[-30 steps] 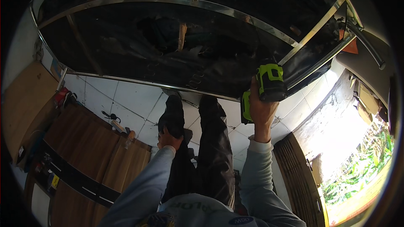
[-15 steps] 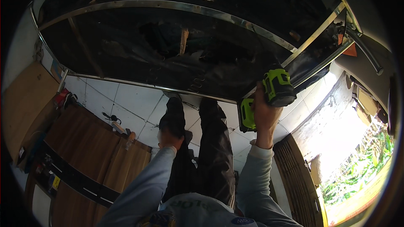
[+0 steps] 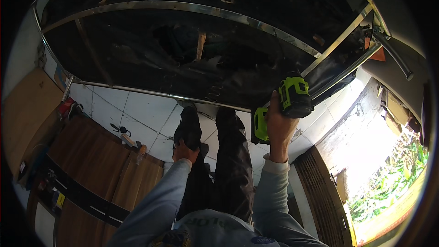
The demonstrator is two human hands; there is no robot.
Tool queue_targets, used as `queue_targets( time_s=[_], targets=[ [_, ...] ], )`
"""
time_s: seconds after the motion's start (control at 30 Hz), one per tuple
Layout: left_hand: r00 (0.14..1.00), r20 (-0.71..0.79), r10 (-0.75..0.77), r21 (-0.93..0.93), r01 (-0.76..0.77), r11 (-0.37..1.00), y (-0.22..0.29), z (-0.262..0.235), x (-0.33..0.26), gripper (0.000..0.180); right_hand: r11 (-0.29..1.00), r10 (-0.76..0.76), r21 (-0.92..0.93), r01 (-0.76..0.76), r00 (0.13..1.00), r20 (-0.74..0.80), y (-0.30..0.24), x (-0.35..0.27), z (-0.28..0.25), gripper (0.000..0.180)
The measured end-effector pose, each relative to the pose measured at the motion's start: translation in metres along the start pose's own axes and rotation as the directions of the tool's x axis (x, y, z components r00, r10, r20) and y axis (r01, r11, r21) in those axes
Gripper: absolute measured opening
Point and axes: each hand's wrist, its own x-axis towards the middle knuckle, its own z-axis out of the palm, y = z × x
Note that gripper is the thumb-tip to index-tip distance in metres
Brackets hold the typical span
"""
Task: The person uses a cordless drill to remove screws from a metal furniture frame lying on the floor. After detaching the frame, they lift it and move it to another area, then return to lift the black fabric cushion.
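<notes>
A green-and-black cordless drill (image 3: 295, 97) is gripped in my right hand (image 3: 280, 130), its fingers wrapped round the handle. The battery end lies left of the hand, and the nose points away toward the metal frame, with the tip lost against dark cloth. In front of me a large piece of furniture shows torn black cloth (image 3: 137, 59) on a shiny metal tube frame (image 3: 169, 5). The drill is over the frame's near right part; contact cannot be made out. My left hand (image 3: 185, 152) rests on my left knee, fingers spread, holding nothing.
A brown wooden cabinet (image 3: 87, 155) lies to the left, with a screwdriver-like tool (image 3: 141, 152) near its edge. A slatted brown wooden panel (image 3: 320, 187) is at right, beside a bright opening with plants (image 3: 388, 192). White floor tiles (image 3: 146, 112) run under the frame. A curved metal leg (image 3: 397, 57) juts out at far right.
My right hand and the drill have shifted slightly left and a little toward me. My left hand stays on the knee, now seen more sharply.
</notes>
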Motion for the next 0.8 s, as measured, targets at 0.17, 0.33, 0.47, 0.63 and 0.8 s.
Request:
queue_targets(
  time_s=[0.17, 0.33, 0.47, 0.63, 0.8],
  targets=[
    [0.998, -0.054, 0.035, 0.024, -0.033, 0.999, -0.005, 0.006, -0.001, 0.091, 0.993, -0.109, 0.047, 0.112, 0.992, -0.059, -0.022, -0.012, 0.008, 0.023],
    [0.8, -0.362, 0.479, -0.356, -0.594, 0.722, 0.018, 0.029, 0.037, 0.053, 0.994, -0.064, 0.083, 0.071, 0.995, -0.076, -0.032, -0.016, 0.004, 0.024],
    [0.79, -0.115, 0.603, -0.978, -0.197, 0.072, 0.199, -0.084, 0.01, 0.038, 0.996, -0.09, 0.004, 0.09, 0.994, -0.062, -0.032, -0.018, -0.001, 0.024],
    [0.608, 0.183, 0.772, -0.969, 0.245, 0.036, 0.354, -0.214, 0.019, 0.047, 0.997, -0.022, 0.08, 0.021, 1.0, 0.006, -0.031, -0.02, -0.003, 0.027],
    [0.597, 0.252, 0.762, -0.963, 0.23, 0.138, 0.402, -0.232, 0.025, 0.029, 0.996, 0.0, 0.09, -0.003, 1.0, 0.028, -0.032, -0.017, -0.013, 0.027]
  ],
)
